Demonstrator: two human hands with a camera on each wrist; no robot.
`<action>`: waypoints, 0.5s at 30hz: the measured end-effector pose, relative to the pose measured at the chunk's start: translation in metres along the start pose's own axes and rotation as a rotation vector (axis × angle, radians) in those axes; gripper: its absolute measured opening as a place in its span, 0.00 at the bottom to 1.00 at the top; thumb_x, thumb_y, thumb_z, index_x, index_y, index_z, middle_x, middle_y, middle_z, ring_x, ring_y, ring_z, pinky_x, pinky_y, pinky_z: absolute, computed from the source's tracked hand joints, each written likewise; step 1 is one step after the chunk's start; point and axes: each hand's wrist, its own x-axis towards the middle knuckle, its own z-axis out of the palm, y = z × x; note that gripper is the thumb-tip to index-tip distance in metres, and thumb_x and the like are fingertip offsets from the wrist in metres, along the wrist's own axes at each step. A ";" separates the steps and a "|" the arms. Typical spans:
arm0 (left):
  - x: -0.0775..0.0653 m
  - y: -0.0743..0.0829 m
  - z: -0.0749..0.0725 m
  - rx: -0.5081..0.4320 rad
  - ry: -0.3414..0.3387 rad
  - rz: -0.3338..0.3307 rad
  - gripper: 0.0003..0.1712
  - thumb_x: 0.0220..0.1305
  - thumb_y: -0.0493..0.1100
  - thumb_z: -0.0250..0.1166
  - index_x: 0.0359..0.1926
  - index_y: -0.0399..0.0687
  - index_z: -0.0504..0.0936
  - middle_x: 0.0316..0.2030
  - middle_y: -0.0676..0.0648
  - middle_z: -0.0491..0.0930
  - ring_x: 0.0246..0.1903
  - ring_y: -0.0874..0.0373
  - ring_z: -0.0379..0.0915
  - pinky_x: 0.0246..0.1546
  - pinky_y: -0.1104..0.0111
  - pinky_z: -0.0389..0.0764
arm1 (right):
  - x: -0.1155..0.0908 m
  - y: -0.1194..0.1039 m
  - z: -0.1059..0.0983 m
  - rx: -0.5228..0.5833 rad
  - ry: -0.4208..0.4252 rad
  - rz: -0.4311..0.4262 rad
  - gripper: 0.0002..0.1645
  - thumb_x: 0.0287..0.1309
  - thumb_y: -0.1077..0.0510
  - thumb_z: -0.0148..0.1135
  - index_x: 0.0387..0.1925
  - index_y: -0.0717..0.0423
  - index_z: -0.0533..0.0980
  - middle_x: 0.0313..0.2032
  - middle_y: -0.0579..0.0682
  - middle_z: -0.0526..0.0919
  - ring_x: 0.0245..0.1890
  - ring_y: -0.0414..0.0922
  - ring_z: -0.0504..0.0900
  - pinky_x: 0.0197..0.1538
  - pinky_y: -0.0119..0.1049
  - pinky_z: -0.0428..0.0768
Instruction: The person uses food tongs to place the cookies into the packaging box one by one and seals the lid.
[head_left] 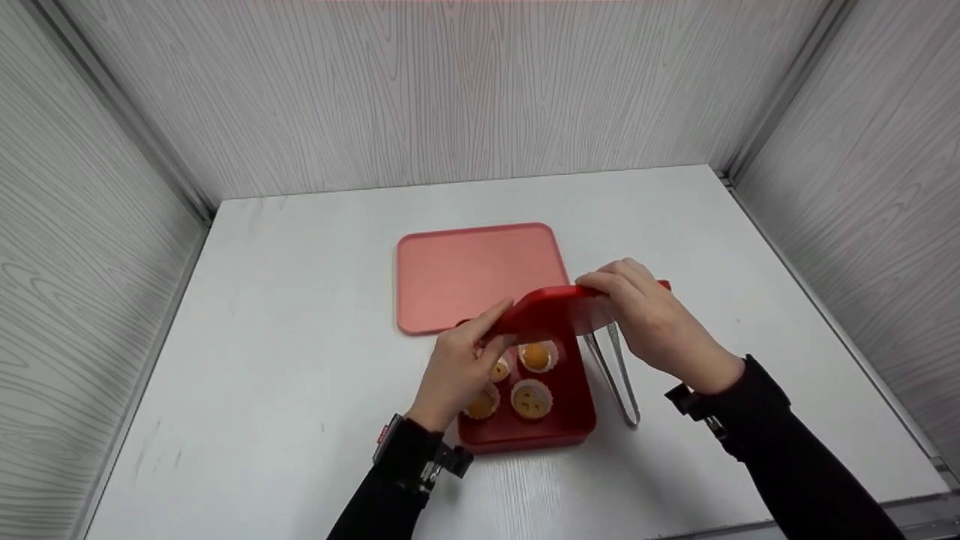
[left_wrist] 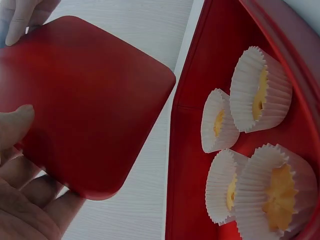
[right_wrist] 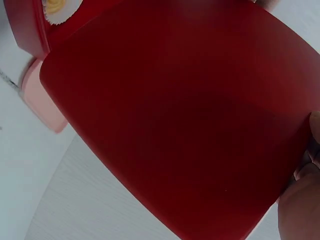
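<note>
Both hands hold a red lid (head_left: 551, 306) tilted above a red box (head_left: 574, 420). My left hand (head_left: 454, 371) pinches its left edge; the left wrist view shows the thumb on the lid's face (left_wrist: 95, 105) and the fingers behind it. At the lid's opposite edge, my right hand (head_left: 664, 334) grips with its fingers over the top. Inside the box stand several small cupcakes (head_left: 532, 399) in white pleated paper cups (left_wrist: 262, 90). The lid and left hand hide the far part of the box in the head view.
A pink tray (head_left: 476, 274) lies flat behind the box, its near right corner partly hidden by the lid. Metal tongs (head_left: 627, 379) rest on the white table (head_left: 300, 360) just right of the box. Panelled walls (head_left: 450, 90) stand at the back and both sides.
</note>
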 end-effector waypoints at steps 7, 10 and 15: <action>-0.003 0.001 -0.002 -0.028 0.034 0.045 0.15 0.71 0.42 0.66 0.56 0.45 0.85 0.47 0.50 0.89 0.43 0.62 0.85 0.42 0.67 0.86 | 0.002 -0.003 0.001 0.011 0.006 -0.017 0.21 0.63 0.77 0.59 0.57 0.64 0.75 0.46 0.53 0.80 0.45 0.47 0.77 0.50 0.30 0.74; -0.003 0.004 -0.004 -0.051 0.041 0.050 0.11 0.72 0.40 0.66 0.51 0.44 0.85 0.43 0.50 0.88 0.42 0.62 0.85 0.42 0.66 0.87 | 0.003 -0.003 0.000 0.018 0.023 -0.025 0.23 0.61 0.77 0.61 0.58 0.64 0.75 0.46 0.53 0.80 0.45 0.47 0.77 0.50 0.30 0.74; -0.004 0.006 -0.004 -0.053 0.064 0.072 0.06 0.71 0.38 0.66 0.46 0.43 0.84 0.40 0.49 0.88 0.39 0.61 0.85 0.39 0.67 0.86 | 0.005 -0.005 -0.001 0.035 0.053 -0.048 0.27 0.57 0.79 0.63 0.59 0.64 0.76 0.47 0.54 0.81 0.46 0.48 0.78 0.50 0.30 0.74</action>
